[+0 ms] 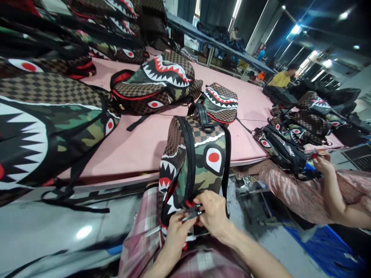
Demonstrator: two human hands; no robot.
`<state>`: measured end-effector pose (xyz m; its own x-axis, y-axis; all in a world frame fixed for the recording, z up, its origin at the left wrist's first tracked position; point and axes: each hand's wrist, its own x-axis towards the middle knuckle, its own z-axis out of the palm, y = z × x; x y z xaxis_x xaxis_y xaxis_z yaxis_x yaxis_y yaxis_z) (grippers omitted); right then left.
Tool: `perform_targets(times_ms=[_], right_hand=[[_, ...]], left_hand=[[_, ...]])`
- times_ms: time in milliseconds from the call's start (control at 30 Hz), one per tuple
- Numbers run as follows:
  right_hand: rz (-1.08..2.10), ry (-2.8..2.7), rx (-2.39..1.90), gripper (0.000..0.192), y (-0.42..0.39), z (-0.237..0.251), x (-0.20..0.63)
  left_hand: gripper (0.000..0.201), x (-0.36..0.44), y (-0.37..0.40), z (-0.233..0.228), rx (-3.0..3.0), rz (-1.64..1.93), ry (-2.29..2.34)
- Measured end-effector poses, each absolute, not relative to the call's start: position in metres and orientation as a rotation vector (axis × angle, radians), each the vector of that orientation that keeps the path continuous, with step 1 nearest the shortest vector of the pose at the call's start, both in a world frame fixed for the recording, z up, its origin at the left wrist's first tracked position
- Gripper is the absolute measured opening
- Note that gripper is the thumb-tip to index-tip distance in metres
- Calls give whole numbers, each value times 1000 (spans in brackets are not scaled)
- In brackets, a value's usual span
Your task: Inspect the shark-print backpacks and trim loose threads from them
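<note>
A backpack (203, 170) in brown check and green camouflage, printed with a shark eye and teeth, stands on my lap against the table edge. Both my hands meet low on its near side, by the end of the black zipper (189, 158). My right hand (213, 212) is closed around small metal thread snips (193, 212), their blades pointing left. Close beside the blades, my left hand (177, 233) is closed at the lower edge of the backpack. Its fingertips are partly hidden, as is the spot between the hands.
On the pink table (139, 150) lie more shark-print backpacks, including a large one (58, 123) at left, an unzipped one (162, 81) and a smaller bag (222, 102) behind. A co-worker's arm (333, 185) is at right, beside piled bags (301, 127).
</note>
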<state>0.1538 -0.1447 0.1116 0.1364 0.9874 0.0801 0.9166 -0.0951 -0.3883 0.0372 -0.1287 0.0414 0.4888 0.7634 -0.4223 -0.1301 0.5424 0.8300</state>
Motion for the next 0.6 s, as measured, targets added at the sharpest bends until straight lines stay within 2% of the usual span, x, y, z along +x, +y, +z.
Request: perform_targets(times_ms=[133,300,433,500,600], right_hand=[[310,-1418,-1923,22,-169,125,189],[235,-1181,-2234,36,-196,134,255],[-24,-1222,-2549,21,-202,132,272],[34,-1317,-2410,38,-197,131,262],[312,-1531,-2013,40,-186,124,233]], left_hand=[[30,37,-124,54,805,513,963],[27,38,-119,62,865,489,915],[24,43,-119,64,829,516,939],[25,47,-122,63,817,504,971],[34,46,-124,65,877,435,1004]])
